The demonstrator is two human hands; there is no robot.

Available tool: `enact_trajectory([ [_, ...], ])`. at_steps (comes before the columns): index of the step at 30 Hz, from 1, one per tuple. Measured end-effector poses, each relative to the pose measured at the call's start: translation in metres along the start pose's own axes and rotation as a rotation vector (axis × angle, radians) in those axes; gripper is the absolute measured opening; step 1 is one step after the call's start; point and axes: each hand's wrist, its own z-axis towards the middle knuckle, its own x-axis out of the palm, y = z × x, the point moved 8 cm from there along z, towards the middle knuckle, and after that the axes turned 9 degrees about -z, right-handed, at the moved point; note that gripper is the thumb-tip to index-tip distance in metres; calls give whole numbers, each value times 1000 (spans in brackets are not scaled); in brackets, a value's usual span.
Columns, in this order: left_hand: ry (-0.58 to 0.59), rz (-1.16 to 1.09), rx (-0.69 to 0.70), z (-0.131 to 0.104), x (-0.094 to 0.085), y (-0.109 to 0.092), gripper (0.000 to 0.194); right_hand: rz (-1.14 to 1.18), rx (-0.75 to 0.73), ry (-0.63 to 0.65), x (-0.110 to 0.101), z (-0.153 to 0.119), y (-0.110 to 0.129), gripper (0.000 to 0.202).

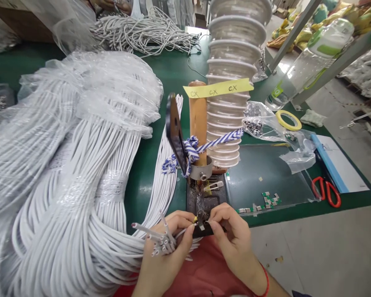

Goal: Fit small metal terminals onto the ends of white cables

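My left hand (168,243) is closed around several cut white cables (163,239), their ends sticking up past the fingers. Its thumb and forefinger pinch the end of one cable beside a small metal connector (202,227). Facing it, my right hand (230,235) is pinched shut near the connector; what its fingertips hold is too small to make out. Both hands are at the front edge of a dark stand (208,202). Above them rises an upright brown handle (198,119) with a metal collar (201,168), tied with blue-and-white rope (219,139) by a black bracket (175,132).
Bundles of white cable (80,185) in plastic cover the left side. A ribbed clear hose (231,62) stands behind the handle. On the right are small green-and-silver connectors (270,201), red-handled scissors (326,192), yellow tape (288,120) and a water bottle (312,62).
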Motion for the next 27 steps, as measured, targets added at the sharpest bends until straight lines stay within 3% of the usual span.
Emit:
enact_trajectory([
  [7, 2, -45, -46, 1, 7, 5, 21, -126, 48, 173, 10, 3, 0, 11],
  [13, 27, -103, -71, -3, 7, 11, 21, -175, 74, 159, 8, 5, -1, 10],
  [17, 114, -93, -86, -6, 11, 16, 20, -126, 129, 184, 7, 6, -7, 16],
  [24, 97, 3, -24, -4, 12, 11, 24, 83, 284, 203, 6, 4, -20, 2],
  [27, 89, 25, 12, -3, 13, 4, 27, 126, 263, 239, 9, 4, -18, 17],
])
